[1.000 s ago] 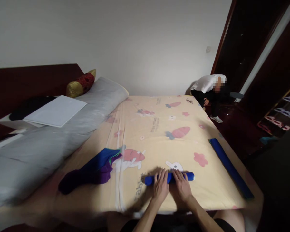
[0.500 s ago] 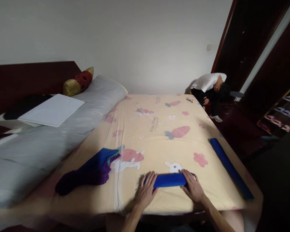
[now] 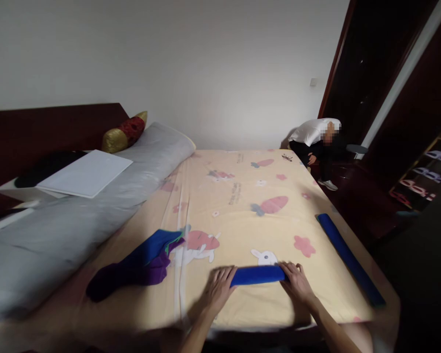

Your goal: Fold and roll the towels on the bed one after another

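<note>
A folded blue cloth (image 3: 257, 275), shaped into a short flat band, lies crosswise near the front edge of the bed. My left hand (image 3: 221, 287) is closed over its left end, fingers bent on top. At the opposite end my right hand (image 3: 296, 280) grips the cloth in the same way, with the fingertips partly hidden. To the left sits a crumpled blue and purple cloth (image 3: 143, 262). A long, narrow blue folded strip (image 3: 349, 257) rests along the bed's right edge, apart from my hands.
The bed (image 3: 238, 225) has a cream sheet with rabbits and carrots. A grey rolled bedding piece (image 3: 106, 215) runs along the left, bearing a white board (image 3: 88, 172) and a red-gold pillow (image 3: 125, 132). Glasses (image 3: 287, 157) lie at the far right, near a person (image 3: 312, 135) bent over.
Both hands have shifted outward to the ends of the folded cloth, and the fingers have curled around them. The view has tilted up slightly.
</note>
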The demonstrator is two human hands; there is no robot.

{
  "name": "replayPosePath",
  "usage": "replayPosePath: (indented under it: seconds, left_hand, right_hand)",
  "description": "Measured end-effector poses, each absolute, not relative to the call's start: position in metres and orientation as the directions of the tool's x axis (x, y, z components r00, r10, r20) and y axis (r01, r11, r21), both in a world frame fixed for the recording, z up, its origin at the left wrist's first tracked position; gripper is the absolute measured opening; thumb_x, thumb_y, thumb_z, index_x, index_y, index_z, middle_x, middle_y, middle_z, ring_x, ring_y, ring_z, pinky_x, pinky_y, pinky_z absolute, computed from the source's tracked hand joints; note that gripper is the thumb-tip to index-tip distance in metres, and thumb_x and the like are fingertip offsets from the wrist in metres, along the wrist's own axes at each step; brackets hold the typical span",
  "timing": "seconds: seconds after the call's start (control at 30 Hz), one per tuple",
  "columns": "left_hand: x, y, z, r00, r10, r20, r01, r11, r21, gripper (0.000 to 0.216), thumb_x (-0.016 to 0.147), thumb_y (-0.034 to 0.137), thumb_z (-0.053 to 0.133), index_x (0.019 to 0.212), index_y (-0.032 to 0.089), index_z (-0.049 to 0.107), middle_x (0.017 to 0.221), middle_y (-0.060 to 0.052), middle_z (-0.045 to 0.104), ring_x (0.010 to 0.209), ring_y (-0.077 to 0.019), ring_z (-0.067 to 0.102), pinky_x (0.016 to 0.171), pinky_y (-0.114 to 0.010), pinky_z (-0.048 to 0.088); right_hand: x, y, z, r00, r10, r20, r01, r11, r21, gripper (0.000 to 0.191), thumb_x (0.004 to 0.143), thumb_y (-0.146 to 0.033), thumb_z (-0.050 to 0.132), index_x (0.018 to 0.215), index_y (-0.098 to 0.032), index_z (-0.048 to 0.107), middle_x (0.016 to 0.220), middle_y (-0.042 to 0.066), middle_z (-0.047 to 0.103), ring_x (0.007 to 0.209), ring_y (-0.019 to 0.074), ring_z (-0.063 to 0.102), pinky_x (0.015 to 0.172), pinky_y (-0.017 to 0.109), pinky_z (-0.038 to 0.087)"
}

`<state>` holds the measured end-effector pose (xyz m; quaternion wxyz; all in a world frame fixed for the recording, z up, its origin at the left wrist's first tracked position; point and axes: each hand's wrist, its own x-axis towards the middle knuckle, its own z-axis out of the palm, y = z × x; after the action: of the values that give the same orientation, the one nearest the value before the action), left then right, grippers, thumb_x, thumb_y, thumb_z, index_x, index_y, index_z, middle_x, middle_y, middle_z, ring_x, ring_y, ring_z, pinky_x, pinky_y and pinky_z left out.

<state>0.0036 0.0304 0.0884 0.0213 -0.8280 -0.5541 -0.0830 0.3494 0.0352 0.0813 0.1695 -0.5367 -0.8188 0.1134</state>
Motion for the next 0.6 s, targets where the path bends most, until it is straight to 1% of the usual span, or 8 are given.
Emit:
replayPosePath:
  seconds: [0.17, 0.27, 0.33, 0.4, 0.43, 0.5, 0.6]
  left_hand:
    - [-0.006, 0.033, 0.09, 0.381, 0.914, 0.143, 0.918, -0.392, 0.058, 0.048, 0.088, 0.019, 0.056, 0.135, 0.028, 0.05, 0.127, -0.004, 0.062, 0.12, -0.0224, 0.053, 0.105, -0.039, 0.037]
    - [-0.008, 0.032, 0.092, 0.376, 0.919, 0.122, 0.918, -0.387, 0.083, 0.048, 0.086, 0.016, 0.056, 0.133, 0.027, 0.051, 0.127, -0.005, 0.062, 0.121, -0.023, 0.053, 0.104, -0.04, 0.038]
    - [-0.009, 0.031, 0.092, 0.362, 0.925, 0.116, 0.92, -0.375, 0.116, 0.049, 0.085, 0.015, 0.055, 0.133, 0.027, 0.051, 0.128, -0.006, 0.062, 0.123, -0.0238, 0.052, 0.105, -0.042, 0.037]
    - [-0.009, 0.031, 0.091, 0.344, 0.931, 0.118, 0.917, -0.361, 0.171, 0.05, 0.085, 0.016, 0.054, 0.134, 0.027, 0.05, 0.131, -0.006, 0.06, 0.125, -0.0246, 0.051, 0.106, -0.044, 0.036]
    - [-0.008, 0.031, 0.09, 0.329, 0.937, 0.116, 0.913, -0.347, 0.216, 0.049, 0.085, 0.017, 0.054, 0.134, 0.027, 0.049, 0.132, -0.006, 0.06, 0.127, -0.0252, 0.05, 0.107, -0.046, 0.036]
    - [-0.002, 0.03, 0.089, 0.303, 0.947, 0.104, 0.895, -0.32, 0.31, 0.047, 0.086, 0.022, 0.054, 0.133, 0.026, 0.051, 0.133, -0.007, 0.06, 0.128, -0.0265, 0.049, 0.108, -0.047, 0.035]
    - [0.019, 0.028, 0.086, 0.265, 0.961, 0.074, 0.856, -0.27, 0.441, 0.043, 0.084, 0.032, 0.06, 0.126, 0.024, 0.059, 0.13, -0.01, 0.062, 0.126, -0.0305, 0.052, 0.108, -0.046, 0.037]
  right_hand:
    - [0.347, 0.039, 0.097, -0.34, 0.936, 0.087, 0.794, 0.336, -0.506, 0.045, 0.084, -0.025, 0.055, 0.129, -0.024, 0.058, 0.131, 0.011, 0.061, 0.12, 0.0286, 0.053, 0.099, 0.045, 0.036]
    - [0.351, 0.04, 0.112, -0.357, 0.933, 0.037, 0.731, 0.304, -0.611, 0.039, 0.082, -0.034, 0.06, 0.118, -0.023, 0.065, 0.113, 0.01, 0.069, 0.104, 0.0274, 0.062, 0.09, 0.039, 0.045]
    - [0.355, 0.041, 0.129, -0.391, 0.92, 0.024, 0.644, 0.292, -0.707, 0.038, 0.08, -0.04, 0.064, 0.114, -0.023, 0.067, 0.102, 0.007, 0.071, 0.092, 0.0258, 0.066, 0.082, 0.035, 0.048]
    - [0.356, 0.042, 0.153, -0.419, 0.907, 0.035, 0.555, 0.286, -0.781, 0.041, 0.079, -0.045, 0.066, 0.114, -0.023, 0.067, 0.099, 0.006, 0.072, 0.089, 0.0254, 0.066, 0.08, 0.034, 0.049]
    - [0.356, 0.043, 0.168, -0.418, 0.907, 0.05, 0.535, 0.291, -0.793, 0.042, 0.08, -0.048, 0.066, 0.114, -0.023, 0.066, 0.1, 0.006, 0.071, 0.089, 0.0254, 0.066, 0.08, 0.034, 0.05]
    - [0.35, 0.043, 0.201, -0.389, 0.917, 0.088, 0.529, 0.3, -0.794, 0.043, 0.081, -0.051, 0.065, 0.112, -0.022, 0.065, 0.102, 0.007, 0.071, 0.089, 0.0249, 0.065, 0.078, 0.034, 0.05]
    - [0.334, 0.041, 0.256, -0.341, 0.924, 0.172, 0.51, 0.336, -0.792, 0.043, 0.08, -0.054, 0.068, 0.107, -0.021, 0.063, 0.102, 0.007, 0.069, 0.088, 0.0229, 0.064, 0.075, 0.032, 0.049]
